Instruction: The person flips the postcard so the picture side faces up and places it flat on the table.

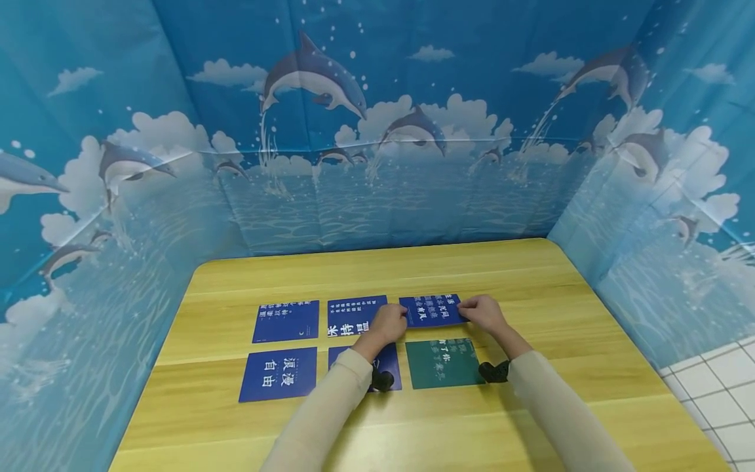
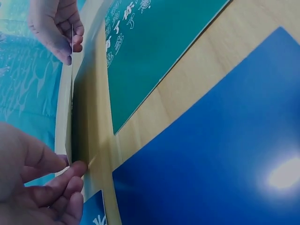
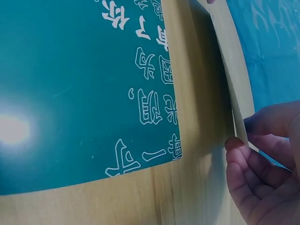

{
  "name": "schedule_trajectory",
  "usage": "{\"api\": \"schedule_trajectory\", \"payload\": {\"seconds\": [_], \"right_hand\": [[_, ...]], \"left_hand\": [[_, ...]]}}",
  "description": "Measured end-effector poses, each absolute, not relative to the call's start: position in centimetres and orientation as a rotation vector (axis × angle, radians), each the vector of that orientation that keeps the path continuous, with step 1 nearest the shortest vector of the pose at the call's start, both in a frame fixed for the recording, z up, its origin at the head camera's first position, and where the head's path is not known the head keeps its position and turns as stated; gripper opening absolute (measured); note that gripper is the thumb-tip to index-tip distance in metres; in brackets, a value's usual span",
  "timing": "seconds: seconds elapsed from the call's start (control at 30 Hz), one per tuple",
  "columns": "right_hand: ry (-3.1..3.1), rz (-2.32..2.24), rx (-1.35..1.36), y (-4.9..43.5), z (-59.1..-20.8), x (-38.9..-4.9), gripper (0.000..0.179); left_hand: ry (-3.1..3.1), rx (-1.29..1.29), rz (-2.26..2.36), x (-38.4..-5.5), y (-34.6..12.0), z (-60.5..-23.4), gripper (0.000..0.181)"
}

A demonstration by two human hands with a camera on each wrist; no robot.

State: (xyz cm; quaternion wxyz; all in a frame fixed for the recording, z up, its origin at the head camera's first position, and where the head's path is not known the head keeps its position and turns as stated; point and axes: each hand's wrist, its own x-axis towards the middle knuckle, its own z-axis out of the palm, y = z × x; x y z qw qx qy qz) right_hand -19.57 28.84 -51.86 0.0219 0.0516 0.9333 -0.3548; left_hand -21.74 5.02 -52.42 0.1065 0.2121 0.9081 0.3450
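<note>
My left hand (image 1: 389,323) pinches the left edge of a blue card (image 1: 433,311) with white lettering. Its right edge is held between thumb and fingers of my right hand (image 1: 485,313). In the right wrist view the card (image 3: 228,75) appears nearly edge-on, tilted up over the table with a shadow beneath. Just in front of it lies a green card (image 1: 445,364) with white characters. To the left, another blue card (image 1: 350,316) sits partly behind my left hand. My left forearm hides much of the blue card (image 1: 388,362) in the front row.
Two more blue cards lie at the left, one in the back row (image 1: 303,321) and one in front (image 1: 301,373). The yellow wood-grain table (image 1: 448,426) meets a blue dolphin-print curtain (image 1: 377,210) behind. White tiles (image 1: 728,387) show at the far right.
</note>
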Motion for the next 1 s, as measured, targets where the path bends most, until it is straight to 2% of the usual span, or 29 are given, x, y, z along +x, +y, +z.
{"api": "schedule_trajectory", "payload": {"seconds": [1.0], "right_hand": [[2.961, -0.832, 0.095, 27.7, -51.9, -20.7, 0.02]], "left_hand": [[2.927, 0.624, 0.551, -22.0, 6.2, -51.9, 0.026]]}}
